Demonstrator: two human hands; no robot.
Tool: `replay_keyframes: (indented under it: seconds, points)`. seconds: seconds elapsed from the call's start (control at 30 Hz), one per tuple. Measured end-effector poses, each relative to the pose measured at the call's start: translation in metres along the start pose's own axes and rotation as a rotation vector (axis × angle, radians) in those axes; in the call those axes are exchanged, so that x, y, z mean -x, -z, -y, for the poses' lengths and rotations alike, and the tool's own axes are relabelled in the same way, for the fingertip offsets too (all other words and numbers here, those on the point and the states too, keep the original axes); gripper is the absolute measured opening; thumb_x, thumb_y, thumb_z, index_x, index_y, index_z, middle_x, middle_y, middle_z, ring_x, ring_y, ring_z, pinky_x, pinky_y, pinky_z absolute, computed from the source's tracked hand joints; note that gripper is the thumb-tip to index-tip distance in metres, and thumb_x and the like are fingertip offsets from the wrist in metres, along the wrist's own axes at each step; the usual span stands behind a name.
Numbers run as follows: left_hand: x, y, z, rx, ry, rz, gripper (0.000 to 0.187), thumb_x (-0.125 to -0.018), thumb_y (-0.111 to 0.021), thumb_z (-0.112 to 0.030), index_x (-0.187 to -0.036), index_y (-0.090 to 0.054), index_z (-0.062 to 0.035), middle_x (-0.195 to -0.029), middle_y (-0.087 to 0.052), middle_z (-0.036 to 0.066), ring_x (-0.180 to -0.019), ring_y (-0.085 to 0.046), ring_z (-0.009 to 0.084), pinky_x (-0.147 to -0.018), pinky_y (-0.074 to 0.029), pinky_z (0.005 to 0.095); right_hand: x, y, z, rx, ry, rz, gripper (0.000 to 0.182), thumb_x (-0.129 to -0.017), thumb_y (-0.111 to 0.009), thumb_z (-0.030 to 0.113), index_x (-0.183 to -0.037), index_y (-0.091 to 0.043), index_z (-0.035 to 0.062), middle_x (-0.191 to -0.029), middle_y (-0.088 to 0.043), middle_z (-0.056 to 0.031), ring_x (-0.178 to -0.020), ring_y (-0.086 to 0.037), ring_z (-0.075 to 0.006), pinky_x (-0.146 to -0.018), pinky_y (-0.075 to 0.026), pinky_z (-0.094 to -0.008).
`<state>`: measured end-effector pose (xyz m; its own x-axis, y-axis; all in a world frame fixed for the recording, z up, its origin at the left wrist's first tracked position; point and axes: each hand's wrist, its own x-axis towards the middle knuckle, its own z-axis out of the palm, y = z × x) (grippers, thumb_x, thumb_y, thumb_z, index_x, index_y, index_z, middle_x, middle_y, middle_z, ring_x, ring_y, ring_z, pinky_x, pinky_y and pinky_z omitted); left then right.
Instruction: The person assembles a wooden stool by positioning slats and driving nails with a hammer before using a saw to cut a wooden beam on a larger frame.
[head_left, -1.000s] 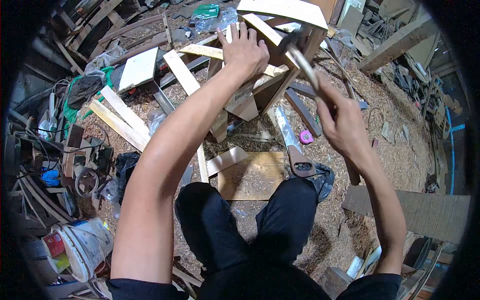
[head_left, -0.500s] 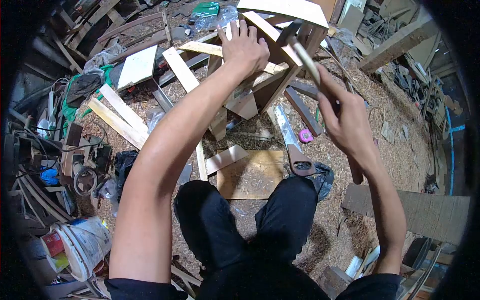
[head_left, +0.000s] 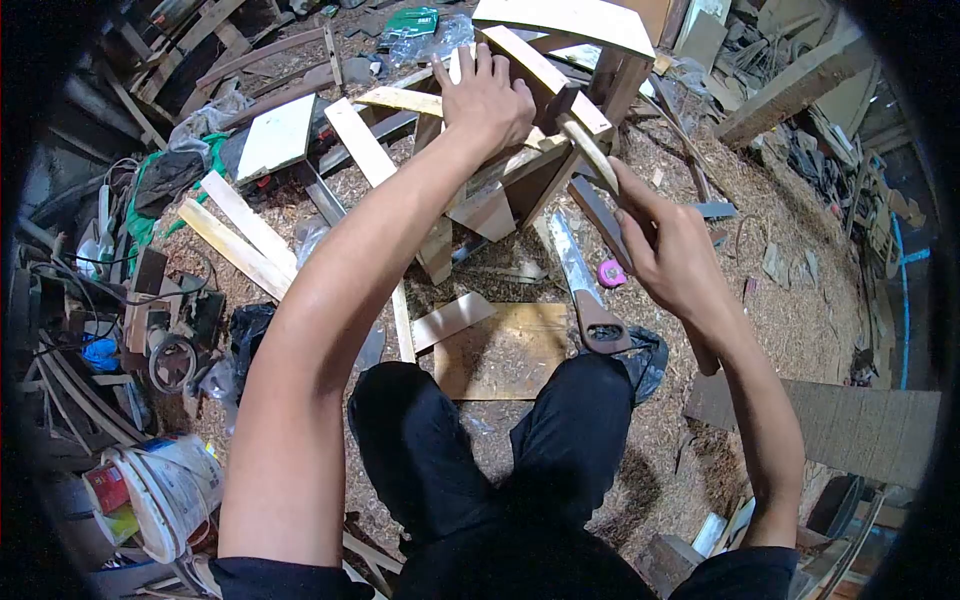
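My right hand [head_left: 675, 245] is wrapped round the wooden handle of a hammer [head_left: 592, 152]. The dark hammer head is down at the corner of a wooden frame [head_left: 533, 192] built from pale and brown boards. Across the top of that frame lies my left hand [head_left: 487, 105], its fingers spread and stretched forward over the wood. A pale board [head_left: 535, 62] slants past the left fingertips towards the hammer head. What lies under the left palm is hidden.
A handsaw [head_left: 590, 295] and a pink tape measure [head_left: 611, 273] lie on the shavings below the frame. Between my feet is a flat plywood piece [head_left: 510, 365]. A bucket [head_left: 165, 490] stands at lower left, and a grey plank [head_left: 860, 430] lies at right.
The hammer head has swung down from above the frame to its corner, and my right hand has moved down and a little left. My left hand has barely shifted.
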<state>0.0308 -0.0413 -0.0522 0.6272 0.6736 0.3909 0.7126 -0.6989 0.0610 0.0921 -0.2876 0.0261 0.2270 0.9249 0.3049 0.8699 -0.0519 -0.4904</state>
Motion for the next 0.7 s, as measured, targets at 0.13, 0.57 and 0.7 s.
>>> replay_keyframes:
  seconds: [0.13,0.57,0.7]
  points:
    - [0.0,0.0,0.0,0.009,0.001,-0.012,0.055,-0.089,-0.034,-0.032,-0.133,-0.043,0.0002,-0.145,-0.032,0.019,-0.138,-0.023,0.037,-0.109,-0.009,0.0635,-0.003,0.013,0.029,-0.103,-0.304,-0.019,0.043,-0.083,-0.054,0.004,-0.126,-0.051,-0.0018,-0.076,-0.059,-0.0276,-0.063,-0.06,-0.039,-0.063,-0.047,-0.0426]
    - [-0.002,0.003,0.002,0.01,0.0,0.025,0.055,-0.089,-0.033,-0.032,-0.133,-0.042,0.0,-0.147,-0.03,0.018,-0.139,-0.021,0.0359,-0.11,-0.01,0.063,0.003,0.0,0.002,-0.003,-0.016,-0.02,0.044,-0.083,-0.055,0.004,-0.127,-0.052,0.0004,-0.075,-0.06,-0.0299,-0.067,-0.062,-0.0426,-0.062,-0.048,-0.0423]
    - [-0.001,0.004,0.0,0.014,0.0,0.032,0.055,-0.089,-0.033,-0.033,-0.133,-0.043,-0.0002,-0.148,-0.029,0.017,-0.139,-0.022,0.0357,-0.109,-0.01,0.0637,-0.003,0.01,0.018,-0.07,-0.255,-0.063,0.043,-0.083,-0.054,0.004,-0.127,-0.052,0.0014,-0.076,-0.059,-0.0312,-0.068,-0.061,-0.0445,-0.065,-0.048,-0.0435]
